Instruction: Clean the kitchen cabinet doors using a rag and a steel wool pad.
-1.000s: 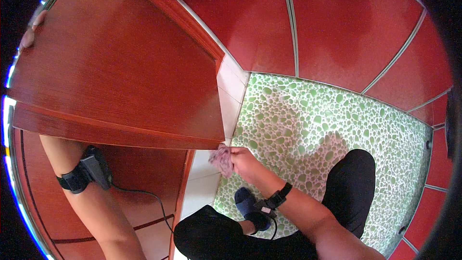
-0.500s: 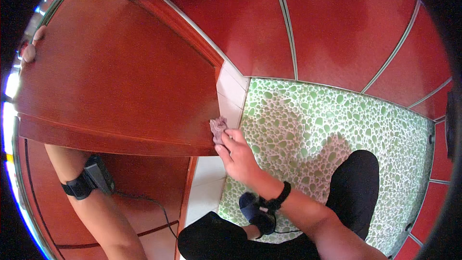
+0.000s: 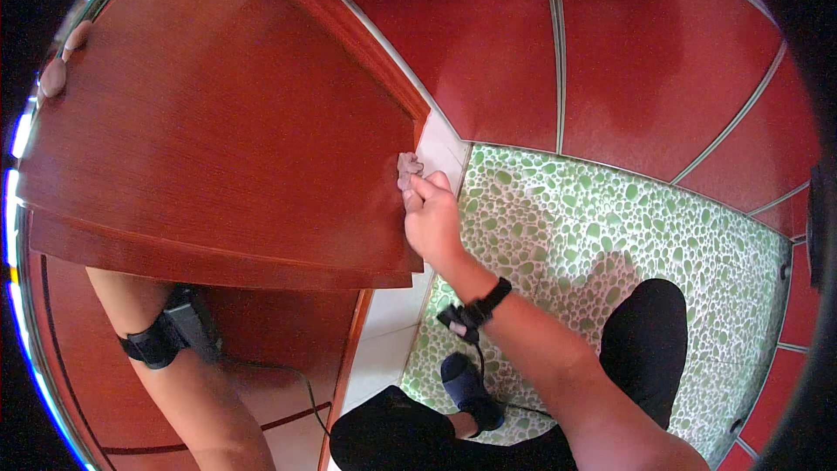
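A reddish-brown wooden door (image 3: pixel 235 131) fills the left of the view. My right hand (image 3: pixel 433 214) pinches a crumpled greyish-pink cloth (image 3: pixel 408 171) against the door's right edge. My left forearm passes beneath the door's near edge, so most of that hand is hidden. At the far left, two fingertips of my left hand (image 3: pixel 54 77) curl over the door's opposite edge.
Red panels with pale seams (image 3: pixel 645 52) stand beyond the floor, which has a green and white pebble pattern (image 3: pixel 558 209). White tiles (image 3: pixel 384 323) border it. My bent knees and a dark slipper (image 3: pixel 471 388) are below. Cables run from straps on both arms.
My right hand has moved up and slightly right along the door's edge with the cloth. The left fingertips stay on the opposite edge, and the whole view has shifted slightly.
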`<state>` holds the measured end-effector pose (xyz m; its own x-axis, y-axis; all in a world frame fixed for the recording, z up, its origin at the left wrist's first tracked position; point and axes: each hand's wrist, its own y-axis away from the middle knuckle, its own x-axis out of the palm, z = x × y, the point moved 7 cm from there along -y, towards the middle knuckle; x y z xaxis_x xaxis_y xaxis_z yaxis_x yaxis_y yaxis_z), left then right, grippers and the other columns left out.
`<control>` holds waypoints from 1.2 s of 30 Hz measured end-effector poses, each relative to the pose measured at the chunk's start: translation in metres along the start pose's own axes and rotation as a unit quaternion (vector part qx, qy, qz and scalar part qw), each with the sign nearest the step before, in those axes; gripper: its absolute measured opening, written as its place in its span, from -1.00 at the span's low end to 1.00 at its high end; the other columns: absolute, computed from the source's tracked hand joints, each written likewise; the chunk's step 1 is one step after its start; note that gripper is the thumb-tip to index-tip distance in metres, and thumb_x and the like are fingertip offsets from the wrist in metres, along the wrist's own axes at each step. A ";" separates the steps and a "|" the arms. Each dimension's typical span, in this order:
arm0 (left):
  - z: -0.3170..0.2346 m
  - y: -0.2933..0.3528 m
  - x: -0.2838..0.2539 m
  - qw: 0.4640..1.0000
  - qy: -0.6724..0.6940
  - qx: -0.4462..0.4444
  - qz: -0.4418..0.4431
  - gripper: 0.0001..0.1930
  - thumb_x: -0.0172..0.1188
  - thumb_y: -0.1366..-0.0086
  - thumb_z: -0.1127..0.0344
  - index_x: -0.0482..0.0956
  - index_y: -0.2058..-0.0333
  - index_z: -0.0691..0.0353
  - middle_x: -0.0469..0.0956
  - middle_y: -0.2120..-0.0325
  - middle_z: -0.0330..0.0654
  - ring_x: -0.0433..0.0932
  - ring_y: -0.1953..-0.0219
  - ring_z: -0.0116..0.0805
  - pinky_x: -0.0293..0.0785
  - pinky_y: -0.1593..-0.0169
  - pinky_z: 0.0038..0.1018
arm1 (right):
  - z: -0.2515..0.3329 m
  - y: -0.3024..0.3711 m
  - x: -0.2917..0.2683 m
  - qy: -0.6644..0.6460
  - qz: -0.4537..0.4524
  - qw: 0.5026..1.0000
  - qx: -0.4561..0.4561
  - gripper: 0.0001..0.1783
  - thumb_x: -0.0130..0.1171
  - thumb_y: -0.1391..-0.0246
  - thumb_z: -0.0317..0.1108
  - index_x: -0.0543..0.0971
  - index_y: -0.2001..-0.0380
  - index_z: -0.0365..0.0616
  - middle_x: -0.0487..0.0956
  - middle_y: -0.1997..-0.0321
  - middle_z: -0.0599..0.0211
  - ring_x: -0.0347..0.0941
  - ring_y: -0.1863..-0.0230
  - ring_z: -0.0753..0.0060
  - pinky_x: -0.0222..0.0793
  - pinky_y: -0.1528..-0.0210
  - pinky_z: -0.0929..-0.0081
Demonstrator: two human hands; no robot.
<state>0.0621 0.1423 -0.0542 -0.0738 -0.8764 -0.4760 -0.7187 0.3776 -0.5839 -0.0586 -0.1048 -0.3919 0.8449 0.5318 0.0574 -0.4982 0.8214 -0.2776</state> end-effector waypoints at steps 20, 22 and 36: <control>-0.011 -0.002 0.004 0.973 0.164 -0.087 -0.139 -0.58 0.00 -0.58 0.20 0.41 -0.23 0.38 0.55 -0.10 -0.01 0.53 -0.02 -0.20 0.45 -0.08 -0.29 | 0.031 0.062 0.010 -0.075 -0.024 0.997 0.015 -0.66 -0.03 -0.09 -0.75 0.61 0.10 -0.38 0.51 0.12 -0.07 0.51 0.05 -0.05 0.50 0.00 0.18; 0.024 -0.010 -0.032 0.983 0.143 -0.081 -0.081 -0.59 0.00 -0.58 0.21 0.41 -0.23 0.38 0.55 -0.10 -0.01 0.53 -0.02 -0.20 0.45 -0.08 -0.29 | 0.114 0.071 0.003 -0.112 0.022 0.993 -0.009 -0.62 0.00 -0.08 -0.78 0.61 0.07 -0.33 0.50 0.11 -0.05 0.52 0.01 -0.04 0.48 -0.06 0.21; -0.036 -0.002 0.022 0.981 0.179 -0.023 0.064 -0.64 -0.01 -0.58 0.29 0.42 -0.19 0.41 0.56 -0.05 0.01 0.54 0.02 -0.21 0.51 -0.05 -0.29 | 0.085 0.044 0.004 -0.163 -0.020 0.984 -0.072 -0.54 -0.02 -0.09 -0.76 0.62 -0.02 -0.26 0.54 -0.06 -0.10 0.50 0.01 -0.02 0.50 -0.12 0.17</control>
<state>0.0368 0.1118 -0.0402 -0.3986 -0.8743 -0.2769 -0.7177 0.4854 -0.4993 -0.0936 -0.0494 -0.3223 0.7450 0.5560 0.3685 -0.4130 0.8183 -0.3997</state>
